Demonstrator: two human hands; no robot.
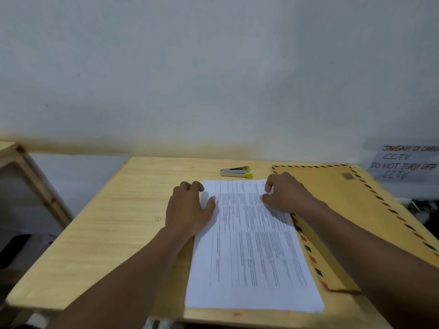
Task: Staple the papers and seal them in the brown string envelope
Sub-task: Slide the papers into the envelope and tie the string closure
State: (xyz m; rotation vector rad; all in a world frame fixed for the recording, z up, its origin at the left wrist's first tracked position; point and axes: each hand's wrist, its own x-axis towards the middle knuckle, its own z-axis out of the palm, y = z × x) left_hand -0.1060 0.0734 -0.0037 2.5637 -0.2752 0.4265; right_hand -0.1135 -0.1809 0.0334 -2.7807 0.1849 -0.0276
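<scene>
— Where are the papers?

— Flat on the table, between my two hands. My left hand sits at their far left corner. Its fingers curl over the edge and the thumb lies on the top sheet, so it grips the stack there. My right hand is at the far right corner, fingers curled in, thumb down on the sheet. Whether it pinches or only presses, I cannot tell.

— How will they handle?

— Light, limp and slippery, I'd judge. Loose sheets fan out if lifted by one corner. I'd take both side edges, square them, then staple a far corner.

— And the rest?

— The stapler lies just beyond my fingertips. The brown envelope lies to the right of my right hand, with that forearm crossing over it. Both forearms reach forward, wrists low.
</scene>
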